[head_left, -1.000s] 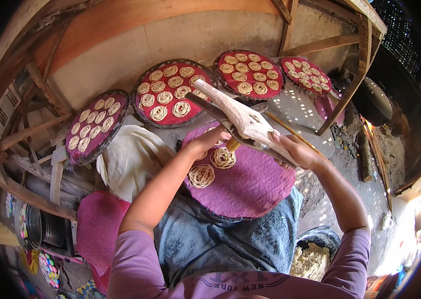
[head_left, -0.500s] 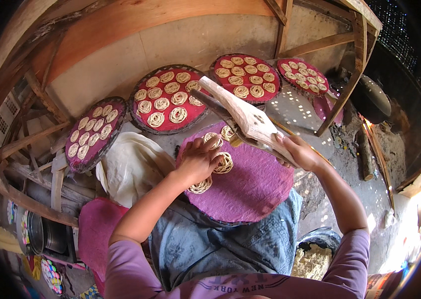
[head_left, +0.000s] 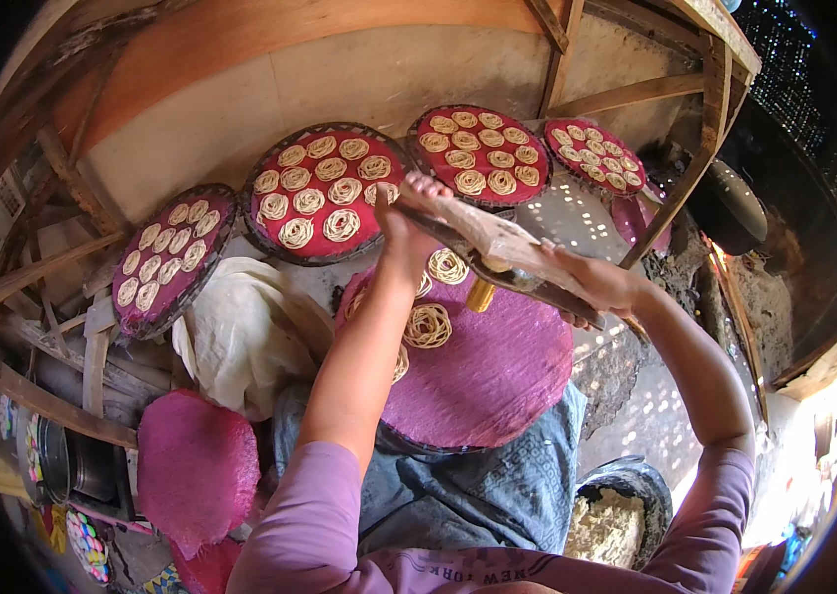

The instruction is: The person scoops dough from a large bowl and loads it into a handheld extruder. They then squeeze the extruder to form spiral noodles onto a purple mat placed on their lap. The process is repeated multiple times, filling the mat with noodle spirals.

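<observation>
A two-handled wooden dough press [head_left: 497,243] hangs over the round tray with purple cloth [head_left: 488,376] on my lap. My left hand [head_left: 404,213] is closed around the press's far left end. My right hand [head_left: 591,282] grips its near right end. Below the press's middle juts a short yellow metal cylinder [head_left: 480,295], just above the cloth. Coiled nests of pale dough strands lie on the tray's left part; one nest [head_left: 428,325] sits left of the cylinder and another nest [head_left: 448,265] farther back. My left forearm partly covers other nests.
Trays of finished nests stand along the back: a left tray [head_left: 176,257], a larger red tray [head_left: 304,233], a middle tray [head_left: 478,188] and a right tray [head_left: 596,178]. A dough bucket [head_left: 626,505] stands at my right. Firewood burns under a dark pan [head_left: 730,208]. Purple cloth [head_left: 196,465] lies left.
My left hand has left the nests on the tray and taken hold of the press's far end. The press has tipped to a flatter angle, its handles closer together.
</observation>
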